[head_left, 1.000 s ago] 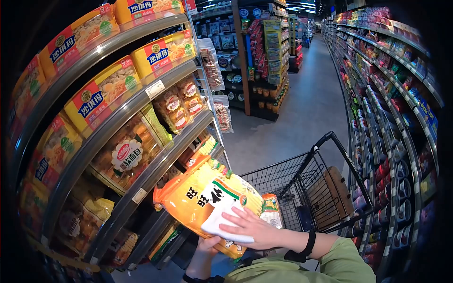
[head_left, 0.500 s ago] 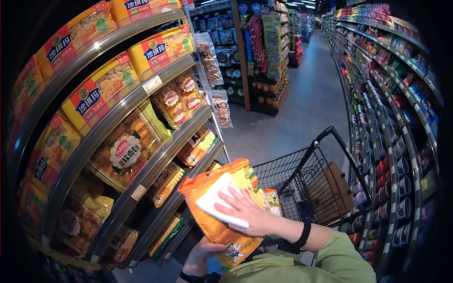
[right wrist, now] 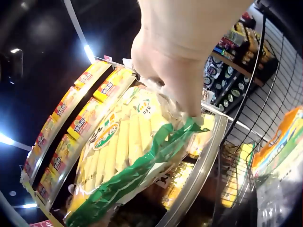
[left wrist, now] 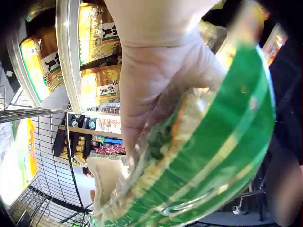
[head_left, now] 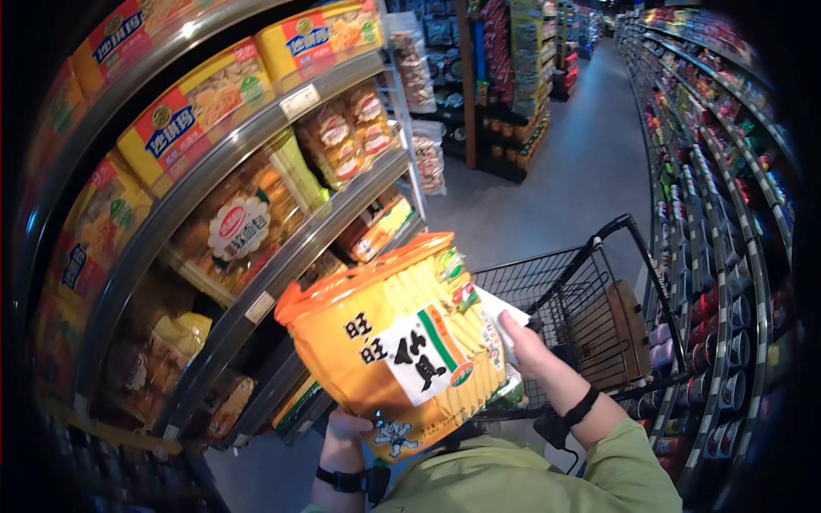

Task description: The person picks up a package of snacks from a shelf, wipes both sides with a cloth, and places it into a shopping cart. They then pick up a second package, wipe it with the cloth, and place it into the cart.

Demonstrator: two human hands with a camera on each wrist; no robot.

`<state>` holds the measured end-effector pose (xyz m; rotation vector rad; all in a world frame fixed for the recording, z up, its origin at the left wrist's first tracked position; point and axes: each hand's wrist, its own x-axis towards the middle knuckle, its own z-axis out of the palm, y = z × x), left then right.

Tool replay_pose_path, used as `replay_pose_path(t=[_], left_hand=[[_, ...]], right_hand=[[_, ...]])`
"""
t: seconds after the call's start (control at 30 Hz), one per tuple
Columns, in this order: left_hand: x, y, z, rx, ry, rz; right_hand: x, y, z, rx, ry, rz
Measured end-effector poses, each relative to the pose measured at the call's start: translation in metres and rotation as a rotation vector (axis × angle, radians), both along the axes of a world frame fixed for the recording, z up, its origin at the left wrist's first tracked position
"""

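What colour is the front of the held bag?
Orange-yellow bag with a white label; clearest in head view.

Snack bag (head_left: 402,342) near centre, left hand (head_left: 346,427) underneath, right hand (head_left: 522,342) at its right edge; shopping cart (head_left: 556,291) behind; shelves (head_left: 256,222) left.

Snack bag (head_left: 402,342): glossy plastic film, crinkled (bright highlights along the seams). Trolley (head_left: 547,291): black-coated metal wire, matt. Shelf edges (head_left: 333,224): smooth grey metal, dull sheen. Sleeve (head_left: 522,479): matt green cloth.
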<state>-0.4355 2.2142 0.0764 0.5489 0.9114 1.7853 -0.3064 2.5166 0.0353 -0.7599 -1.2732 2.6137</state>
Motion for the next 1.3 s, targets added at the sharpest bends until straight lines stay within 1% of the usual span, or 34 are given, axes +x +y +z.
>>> replay_pose_path(t=[0.03, 0.07, 0.1, 0.13, 0.2, 0.23, 0.27, 0.3, 0.33, 0.4, 0.43, 0.5, 0.57, 0.6, 0.67, 0.73, 0.8, 0.93, 0.97, 1.0, 1.03, 1.07, 1.1, 1.13, 1.17, 1.2, 1.23, 1.27, 1.3], left_hand=[[-0.007, 0.007, 0.008, -0.012, -0.005, 0.015], [-0.013, 0.024, 0.014, -0.026, -0.012, 0.032], [-0.006, 0.006, 0.012, -0.039, -0.018, 0.047], [-0.012, 0.008, 0.009, -0.05, -0.022, 0.061], [-0.011, 0.006, 0.008, -0.066, -0.029, 0.081], [-0.013, 0.011, 0.009, -0.071, -0.03, 0.088], [-0.027, 0.05, 0.019, -0.075, -0.03, 0.093], [-0.022, 0.028, 0.018, -0.077, -0.028, 0.095], [-0.028, 0.038, 0.016, -0.076, -0.023, 0.095], [-0.025, 0.017, 0.011, -0.068, -0.012, 0.087], [-0.019, -0.007, 0.006, -0.062, -0.007, 0.08], [-0.027, -0.012, 0.008, -0.049, 0.0, 0.061], [-0.029, -0.007, -0.004, -0.057, -0.004, 0.019], [-0.027, -0.003, 0.0, -0.091, 0.028, 0.111], [-0.024, 0.004, 0.003, -0.13, 0.05, 0.181], [-0.021, 0.009, 0.005, -0.175, 0.106, 0.27], [-0.021, 0.008, 0.01, -0.264, 0.143, 0.284], [-0.019, 0.012, 0.009, -0.363, 0.158, 0.327], [-0.016, 0.018, 0.0, -0.516, 0.486, 0.531], [-0.013, 0.023, -0.003, -0.669, 0.821, 0.743], [-0.009, 0.026, 0.003, -0.669, 1.005, 0.792], [-0.004, 0.033, 0.005, -0.571, 1.007, 0.766], [0.006, 0.04, 0.005, -0.418, 0.935, 0.668], [0.015, 0.044, 0.026, -0.489, 0.899, 0.467], [0.021, 0.05, 0.03, -0.333, 0.941, 0.343], [0.029, 0.059, 0.041, -0.247, 1.023, 0.249], [0.037, 0.067, 0.043, -0.178, 0.873, 0.153], [0.043, 0.072, 0.046, -0.116, 0.772, 0.115], [0.045, 0.078, 0.041, -0.019, 0.809, 0.192]], right_hand=[[0.003, -0.006, 0.018, -0.165, 0.13, 0.072], [0.008, -0.007, 0.022, -0.249, 0.159, 0.124], [0.015, -0.007, 0.02, -0.194, 0.151, 0.154], [0.019, -0.008, 0.019, -0.137, 0.147, 0.183], [0.02, -0.018, 0.046, -0.077, 0.227, 0.251], [0.02, -0.021, 0.053, -0.058, 0.221, 0.239], [0.02, -0.023, 0.057, -0.037, 0.217, 0.225], [0.019, -0.024, 0.06, 0.005, 0.232, 0.22], [0.018, -0.027, 0.06, 0.0, 0.23, 0.228], [0.016, -0.031, 0.06, 0.064, 0.289, 0.12], [0.015, -0.033, 0.06, 0.029, 0.311, 0.103], [0.012, -0.029, 0.059, 0.023, 0.319, 0.073], [0.015, -0.026, 0.055, 0.037, 0.3, 0.009], [0.014, -0.022, 0.047, 0.031, 0.318, 0.019], [0.013, -0.021, 0.043, -0.021, 0.261, -0.017], [0.012, -0.019, 0.04, -0.008, 0.23, -0.025], [0.01, -0.017, 0.036, -0.089, 0.201, -0.056], [0.01, -0.015, 0.031, -0.145, 0.157, -0.073], [0.01, -0.018, 0.032, -0.086, 0.189, -0.106], [0.01, -0.022, 0.034, -0.09, 0.203, -0.089], [0.008, -0.027, 0.038, 0.149, 0.207, -0.192], [0.006, -0.033, 0.041, 0.381, 0.217, -0.291], [0.009, -0.036, 0.043, 0.462, 0.132, -0.282], [0.011, -0.041, 0.047, 0.547, 0.047, -0.272], [0.009, -0.052, 0.06, 0.61, 0.135, -0.303], [0.013, -0.053, 0.057, 0.664, 0.092, -0.241], [0.009, -0.061, 0.061, 0.794, 0.231, -0.232], [0.006, -0.07, 0.07, 0.921, 0.367, -0.228], [0.007, -0.073, 0.084, 1.036, 0.352, -0.048]])
